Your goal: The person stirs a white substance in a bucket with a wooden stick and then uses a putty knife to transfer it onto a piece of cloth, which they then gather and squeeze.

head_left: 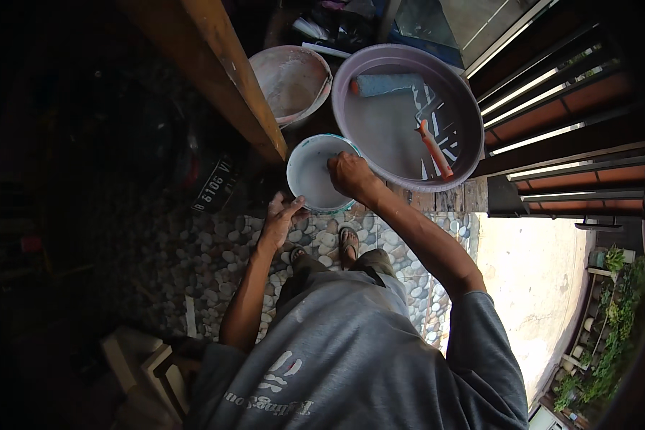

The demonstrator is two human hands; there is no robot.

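Observation:
A small white bucket [294, 170] with blue-green smears on its rim stands in front of me, holding a pale, whitish liquid. My left hand [278, 221] cups its near left side, thumb against the wall by the rim. Over the bucket's right side, my right hand [351, 174] is closed in a fist; whatever it grips is hidden beneath the fingers. Just beyond, a wide purple-grey basin [473, 136] contains cloudy water. In it lies a paint roller with a blue-grey sleeve [388, 84] and an orange handle [435, 150].
Behind the bucket sits a larger, stained basin [294, 120]. A wooden post [229, 68] rises close on the left, near a dark vehicle's number plate [213, 184]. Wooden planks [451, 199] support the containers. Slatted railings [573, 115] line the right; pebbled flooring [229, 244] lies below.

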